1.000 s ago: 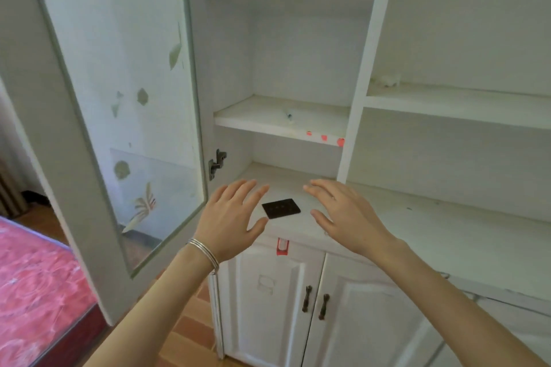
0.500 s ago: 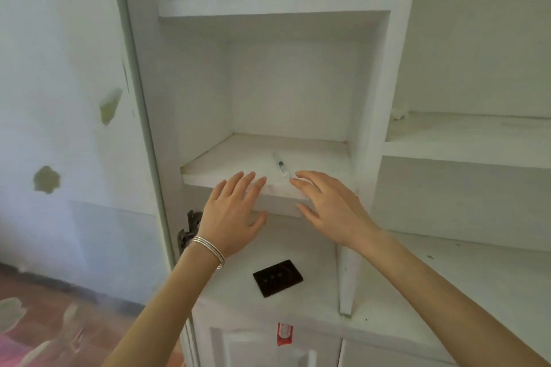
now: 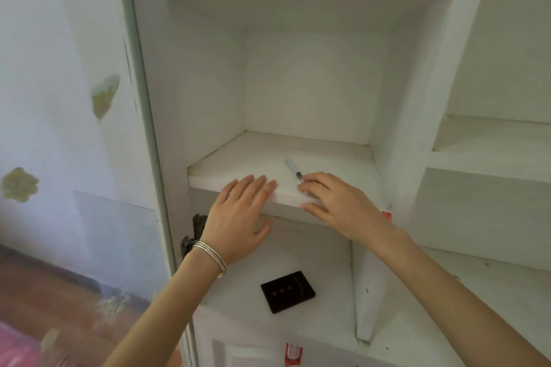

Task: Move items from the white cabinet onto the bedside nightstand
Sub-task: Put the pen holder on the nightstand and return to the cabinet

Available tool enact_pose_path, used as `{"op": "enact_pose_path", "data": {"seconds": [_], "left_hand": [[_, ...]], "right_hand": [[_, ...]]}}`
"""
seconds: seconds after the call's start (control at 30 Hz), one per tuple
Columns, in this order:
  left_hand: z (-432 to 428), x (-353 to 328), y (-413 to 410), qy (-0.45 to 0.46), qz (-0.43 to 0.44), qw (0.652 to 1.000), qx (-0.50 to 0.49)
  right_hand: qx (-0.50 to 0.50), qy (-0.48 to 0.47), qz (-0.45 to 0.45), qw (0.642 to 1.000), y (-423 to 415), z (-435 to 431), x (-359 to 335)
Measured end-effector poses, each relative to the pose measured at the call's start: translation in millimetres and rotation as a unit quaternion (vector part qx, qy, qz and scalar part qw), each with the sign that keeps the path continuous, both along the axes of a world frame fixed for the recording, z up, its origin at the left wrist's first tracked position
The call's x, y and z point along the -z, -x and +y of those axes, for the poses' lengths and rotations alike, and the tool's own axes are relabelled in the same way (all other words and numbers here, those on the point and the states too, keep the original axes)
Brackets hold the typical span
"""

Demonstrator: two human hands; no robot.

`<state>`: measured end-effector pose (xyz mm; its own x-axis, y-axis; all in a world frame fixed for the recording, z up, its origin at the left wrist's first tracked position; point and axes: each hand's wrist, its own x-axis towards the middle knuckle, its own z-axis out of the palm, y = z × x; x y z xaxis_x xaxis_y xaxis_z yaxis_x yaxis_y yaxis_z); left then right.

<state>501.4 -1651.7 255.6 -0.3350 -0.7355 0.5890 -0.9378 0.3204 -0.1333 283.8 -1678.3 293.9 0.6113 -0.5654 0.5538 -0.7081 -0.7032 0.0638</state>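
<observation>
Now: pen on cabinet shelf, right fingers touching; booklet below.

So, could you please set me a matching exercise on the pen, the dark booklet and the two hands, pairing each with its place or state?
Things:
1. pen
2. dark booklet
3. left hand
4. right hand

Places or states:
A. silver bangles at its wrist
B. lies flat on the ledge below the shelf
C. fingertips at the pen's near end
D. lies on the shelf

Pairs: 1-D, 2-B, 3-A, 4-C.
</observation>
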Motion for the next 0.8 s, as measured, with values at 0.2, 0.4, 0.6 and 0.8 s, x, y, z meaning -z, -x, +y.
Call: {"op": "enact_pose_path", "data": {"seconds": [0.2,0.4,0.6,0.8], "left_hand": [[23,-1,7,-0.016,-0.005,0.999,-0.029],[79,10,6,-0.016,0.004,0.997,-0.072],[176,42,12,-0.039,0.027,0.984,-0.172],[300,97,28,-0.099,0.064,0.951,-0.285]], "right_hand": [[-0.069,0.069,-0.043,0.994,17,15,-5],[-0.152,0.077,-0.057,0.984,25,40,-2],[-0.279,0.120,-0.049,0.952,17,83,27],[-0.391,0.005,-0.062,0.918,-22,143,92]]}}
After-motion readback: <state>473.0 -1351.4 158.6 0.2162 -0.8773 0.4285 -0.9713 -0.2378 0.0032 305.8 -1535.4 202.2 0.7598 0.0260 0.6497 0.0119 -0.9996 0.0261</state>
